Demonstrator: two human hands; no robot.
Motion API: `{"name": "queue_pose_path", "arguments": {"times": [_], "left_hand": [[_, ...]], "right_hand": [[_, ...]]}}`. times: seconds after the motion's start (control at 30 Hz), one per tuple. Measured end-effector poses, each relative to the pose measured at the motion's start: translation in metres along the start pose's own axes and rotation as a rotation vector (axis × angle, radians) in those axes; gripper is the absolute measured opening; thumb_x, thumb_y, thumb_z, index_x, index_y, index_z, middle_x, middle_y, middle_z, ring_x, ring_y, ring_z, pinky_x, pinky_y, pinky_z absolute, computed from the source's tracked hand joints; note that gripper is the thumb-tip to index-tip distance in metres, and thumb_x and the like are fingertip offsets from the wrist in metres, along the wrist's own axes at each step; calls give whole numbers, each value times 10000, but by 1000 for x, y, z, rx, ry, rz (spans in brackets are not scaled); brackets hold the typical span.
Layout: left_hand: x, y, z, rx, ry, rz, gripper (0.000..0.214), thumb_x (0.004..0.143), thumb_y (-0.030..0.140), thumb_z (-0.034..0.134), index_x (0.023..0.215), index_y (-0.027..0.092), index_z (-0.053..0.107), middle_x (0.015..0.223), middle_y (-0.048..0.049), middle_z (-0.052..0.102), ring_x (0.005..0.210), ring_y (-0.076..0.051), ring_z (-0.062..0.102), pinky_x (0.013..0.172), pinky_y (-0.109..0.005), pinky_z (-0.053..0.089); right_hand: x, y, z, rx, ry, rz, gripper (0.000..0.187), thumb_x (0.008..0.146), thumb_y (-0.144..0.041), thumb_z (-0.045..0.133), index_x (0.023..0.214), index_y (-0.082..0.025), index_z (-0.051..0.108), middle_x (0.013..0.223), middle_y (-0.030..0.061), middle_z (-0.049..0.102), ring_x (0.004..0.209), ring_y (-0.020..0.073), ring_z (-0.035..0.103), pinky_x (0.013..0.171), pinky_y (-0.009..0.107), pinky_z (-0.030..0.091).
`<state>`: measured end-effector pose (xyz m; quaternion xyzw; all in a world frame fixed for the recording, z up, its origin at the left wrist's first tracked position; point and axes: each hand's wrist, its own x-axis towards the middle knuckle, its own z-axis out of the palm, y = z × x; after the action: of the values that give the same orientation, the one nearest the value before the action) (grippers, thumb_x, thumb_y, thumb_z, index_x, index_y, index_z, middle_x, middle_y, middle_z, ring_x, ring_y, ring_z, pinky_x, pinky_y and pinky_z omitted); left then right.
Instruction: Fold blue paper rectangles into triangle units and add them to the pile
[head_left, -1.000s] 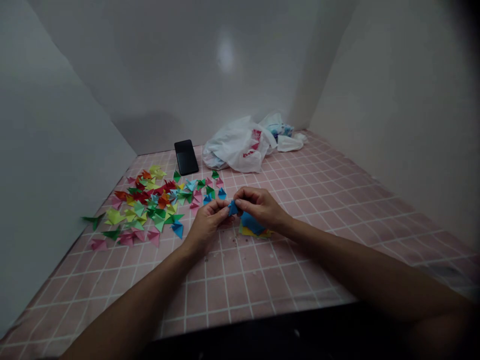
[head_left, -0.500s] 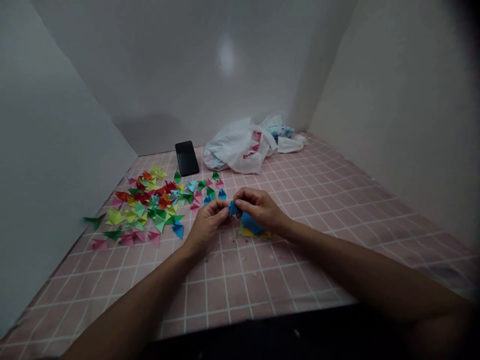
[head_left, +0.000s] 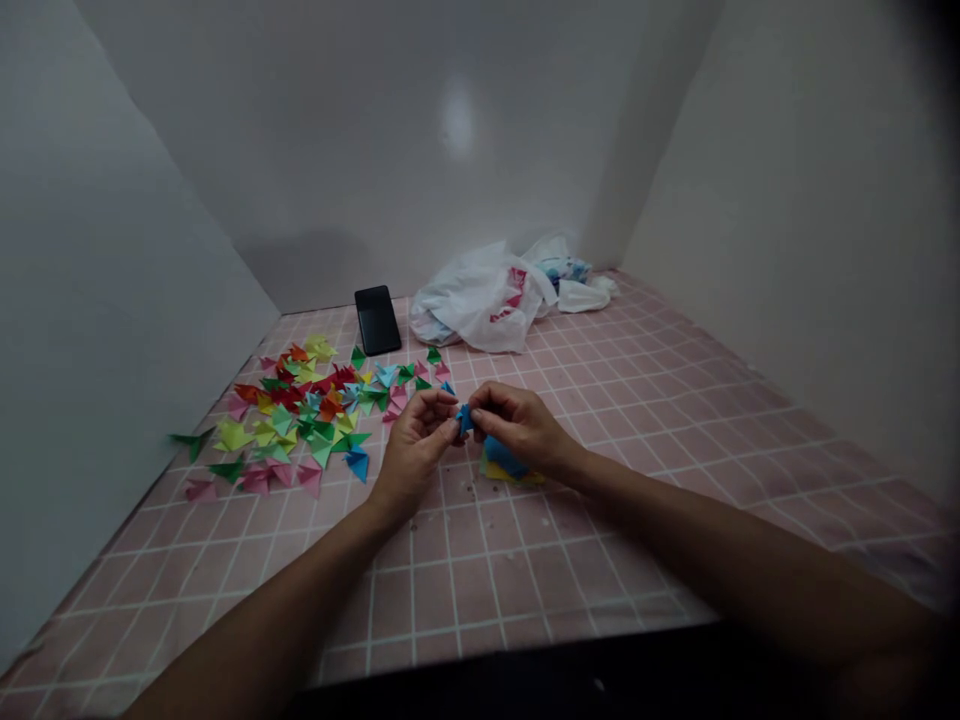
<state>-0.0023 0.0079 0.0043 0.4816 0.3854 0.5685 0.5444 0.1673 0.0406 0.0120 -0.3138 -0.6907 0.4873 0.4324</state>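
Observation:
Between my two hands is a small piece of blue folded paper (head_left: 465,418), held up just above the table. The fingers and thumb of my left hand (head_left: 421,432) pinch it from the left. From the other side, my right hand (head_left: 517,420) grips it between thumb and fingertips, so part of it is covered. Under my right hand lies a small stack of paper sheets (head_left: 510,462), blue on top with yellow showing below. Left of my hands, many folded paper cranes (head_left: 319,440) in several colours are spread out; a blue paper crane (head_left: 358,461) lies nearest my left wrist.
A black phone (head_left: 378,320) lies behind the cranes. White plastic bags (head_left: 480,297) with red print sit crumpled near the back wall (head_left: 390,140). A pink checked cloth (head_left: 450,590) covers the table, with pale walls on the left and right.
My hands stay together on the blue folded paper; my left fingers have lifted and spread a little around it. The view has shifted slightly.

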Motion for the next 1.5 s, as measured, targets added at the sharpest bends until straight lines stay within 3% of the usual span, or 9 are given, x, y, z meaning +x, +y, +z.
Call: {"name": "queue_pose_path", "arguments": {"times": [0.27, 0.43, 0.57, 0.77, 0.97, 1.13, 1.33, 1.5], "left_hand": [[1, 2, 1, -20, 1, -9, 282, 743, 285, 790, 958, 211, 623, 855, 20, 634, 646, -103, 608, 617, -244, 508], [0, 1, 0, 6, 8, -38, 182, 779, 281, 744, 916, 196, 659, 855, 8, 646, 693, -119, 626, 675, -261, 530], [-1, 3, -2, 74, 22, -24, 136, 836, 290, 674, 930, 194, 687, 899, -12, 656, 795, -149, 633, 754, -292, 543], [-2, 7, 0, 273, 37, 70, 162, 781, 268, 767, 904, 195, 691, 900, -24, 667, 848, -171, 628, 785, -279, 508], [-3, 8, 1, 423, 58, 248, 38, 826, 202, 716, 847, 211, 685, 941, -35, 638, 926, -184, 618, 809, -278, 512], [-3, 7, -2, 560, 34, 392, 53, 839, 165, 687, 833, 212, 666, 941, -27, 634, 942, -175, 612, 821, -288, 515], [-3, 2, -4, 612, 55, 408, 87, 868, 194, 680, 939, 211, 634, 951, -18, 621, 892, -154, 616, 799, -296, 543], [-2, 1, -5, 683, 36, 477, 56, 873, 176, 678, 896, 206, 636, 950, -25, 620, 900, -162, 612, 768, -290, 544]], "right_hand": [[0, -1, -1, 29, -13, 18, 69, 817, -250, 620, 824, -182, 610, 710, -16, 599, 610, 118, 587, 595, 257, 471], [0, -1, -1, 39, -19, 21, 50, 814, -231, 618, 822, -184, 604, 719, -14, 602, 624, 126, 595, 605, 263, 481], [-1, -1, -1, -163, 27, -131, 45, 822, -162, 568, 794, -190, 591, 719, -8, 586, 644, 132, 558, 624, 271, 440], [-3, -1, 1, -390, 51, -318, 99, 858, -143, 536, 783, -206, 548, 773, 17, 580, 709, 153, 532, 666, 289, 411], [-5, -1, 3, -292, 42, -210, 82, 861, -136, 549, 805, -194, 569, 716, -4, 578, 666, 136, 545, 632, 268, 418], [-4, 3, 5, -157, 36, -144, 55, 856, -158, 556, 811, -179, 579, 693, -25, 572, 593, 106, 562, 582, 237, 433], [-4, 3, 4, -212, 68, -181, 75, 862, -140, 553, 801, -180, 572, 695, -24, 575, 600, 103, 565, 590, 231, 437], [-6, 2, 6, -240, 72, -200, 78, 866, -138, 557, 806, -183, 577, 696, -19, 587, 617, 108, 572, 598, 233, 436]]}}
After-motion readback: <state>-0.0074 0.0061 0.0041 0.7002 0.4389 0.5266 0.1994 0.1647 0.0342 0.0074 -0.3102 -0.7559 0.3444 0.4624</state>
